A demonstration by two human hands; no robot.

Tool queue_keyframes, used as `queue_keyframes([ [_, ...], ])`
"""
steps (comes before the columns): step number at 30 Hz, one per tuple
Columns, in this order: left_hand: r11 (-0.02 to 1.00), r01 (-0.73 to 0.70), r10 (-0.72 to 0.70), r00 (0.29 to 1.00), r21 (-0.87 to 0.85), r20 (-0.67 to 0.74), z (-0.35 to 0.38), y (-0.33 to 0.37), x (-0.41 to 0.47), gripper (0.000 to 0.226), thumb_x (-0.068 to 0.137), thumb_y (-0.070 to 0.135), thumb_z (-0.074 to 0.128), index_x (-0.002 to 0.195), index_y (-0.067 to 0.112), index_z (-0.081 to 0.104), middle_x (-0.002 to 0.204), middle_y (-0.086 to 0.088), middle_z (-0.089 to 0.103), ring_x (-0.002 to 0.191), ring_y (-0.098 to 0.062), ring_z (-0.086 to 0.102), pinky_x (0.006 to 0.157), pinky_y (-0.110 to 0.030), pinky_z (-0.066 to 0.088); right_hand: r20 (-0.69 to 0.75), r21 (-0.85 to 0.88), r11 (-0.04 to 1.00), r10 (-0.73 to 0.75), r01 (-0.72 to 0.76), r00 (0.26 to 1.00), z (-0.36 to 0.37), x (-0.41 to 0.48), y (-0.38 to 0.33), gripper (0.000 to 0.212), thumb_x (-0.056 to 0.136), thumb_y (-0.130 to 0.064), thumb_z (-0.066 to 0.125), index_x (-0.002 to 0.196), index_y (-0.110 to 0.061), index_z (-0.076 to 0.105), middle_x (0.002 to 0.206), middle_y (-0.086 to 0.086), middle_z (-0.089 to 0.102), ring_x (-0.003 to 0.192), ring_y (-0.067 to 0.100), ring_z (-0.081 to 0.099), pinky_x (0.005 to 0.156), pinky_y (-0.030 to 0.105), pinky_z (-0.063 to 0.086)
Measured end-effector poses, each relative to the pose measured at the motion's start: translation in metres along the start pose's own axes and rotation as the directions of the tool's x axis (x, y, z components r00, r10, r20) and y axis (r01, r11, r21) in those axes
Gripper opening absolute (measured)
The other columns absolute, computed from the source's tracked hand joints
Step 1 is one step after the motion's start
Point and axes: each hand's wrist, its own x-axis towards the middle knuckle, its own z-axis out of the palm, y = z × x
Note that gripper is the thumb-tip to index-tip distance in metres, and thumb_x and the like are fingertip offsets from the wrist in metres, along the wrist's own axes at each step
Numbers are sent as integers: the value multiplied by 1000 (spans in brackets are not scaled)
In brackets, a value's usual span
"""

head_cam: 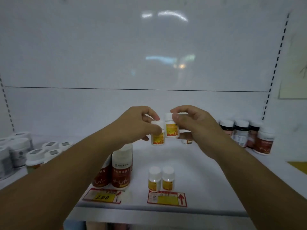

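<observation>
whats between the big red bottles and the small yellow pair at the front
Only bare shelf, in the head view, between red bottles and yellow pair.

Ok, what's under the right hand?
The bottom of a small orange-labelled bottle peeks out below the right hand; the hand covers its top, so I cannot tell if it's held.

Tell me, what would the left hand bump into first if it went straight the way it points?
Probably the yellow-label bottle that the right hand pinches. The left hand, holding its own small bottle, points toward it, and the two look almost touching, though depth is unclear.
</observation>
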Motion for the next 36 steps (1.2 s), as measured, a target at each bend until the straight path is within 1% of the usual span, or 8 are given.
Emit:
queue_keyframes([
  [4, 993, 15, -22, 998, 121, 58, 2, -14, 23, 27, 74, 16, 75, 96, 23, 61, 94, 2, 69, 75, -11, 62, 57, -20, 42, -64, -72, 994, 72, -77, 995, -4, 8, 23, 8, 88, -10, 61, 93, -15, 64, 78, -4, 70, 72, 11, 68, 63, 23, 55],
  [7, 971, 47, -84, 985, 235, 150, 10, -24, 35, 37, 78, 14, 71, 112, 23, 58, 107, -1, 63, 74, -14, 65, 51, -20, 48, -55, -95, 981, 163, -168, 985, -11, 14, 46, 8, 88, -8, 61, 91, -14, 63, 84, 2, 69, 81, 17, 66, 79, 31, 57],
  [13, 891, 143, -285, 915, 430, 285, 37, -35, 46, 24, 80, 7, 66, 103, 11, 61, 100, -12, 69, 68, -17, 68, 54, -23, 54, 115, -207, 918, 365, -337, 924, -21, 17, 75, 22, 87, -11, 62, 109, -13, 65, 104, 4, 70, 91, 15, 68, 73, 23, 57],
  [17, 817, 113, -333, 893, 565, 304, 45, -33, 52, 27, 79, 12, 70, 105, 7, 63, 96, -11, 69, 76, -18, 63, 55, -21, 51, 206, -288, 887, 427, -362, 880, -22, 19, 82, 19, 85, -7, 64, 102, -14, 67, 106, 6, 70, 96, 19, 68, 80, 26, 57],
  [21, 792, 145, -409, 847, 594, 339, 48, -30, 57, 32, 78, 6, 71, 108, 2, 62, 82, -11, 66, 69, -19, 65, 59, -23, 56, 230, -294, 879, 446, -375, 865, -27, 20, 86, 22, 82, -3, 67, 102, -13, 68, 109, 9, 70, 100, 23, 67, 86, 32, 56],
  [25, 746, 145, -464, 813, 650, 352, 53, -31, 58, 36, 78, 3, 71, 113, 0, 61, 90, -15, 67, 67, -19, 66, 66, -25, 58, 264, -331, 865, 468, -377, 843, -26, 16, 93, 21, 81, -2, 67, 99, -14, 67, 109, 7, 70, 98, 21, 68, 82, 28, 57],
  [29, 700, 137, -516, 775, 701, 364, 59, -33, 58, 39, 79, 3, 70, 117, -1, 60, 97, -16, 67, 70, -20, 68, 68, -26, 59, 287, -337, 854, 494, -396, 821, -26, 10, 99, 21, 82, -2, 66, 97, -16, 67, 114, 7, 68, 101, 24, 67, 87, 32, 56],
  [36, 726, 150, -514, 766, 671, 386, 57, -25, 50, 38, 90, 20, 57, 124, 4, 55, 116, -15, 63, 89, -26, 68, 79, -32, 59, 281, -351, 852, 491, -388, 825, -25, 3, 96, 20, 88, -14, 61, 107, -20, 63, 118, 3, 64, 101, 18, 64, 85, 30, 56],
])
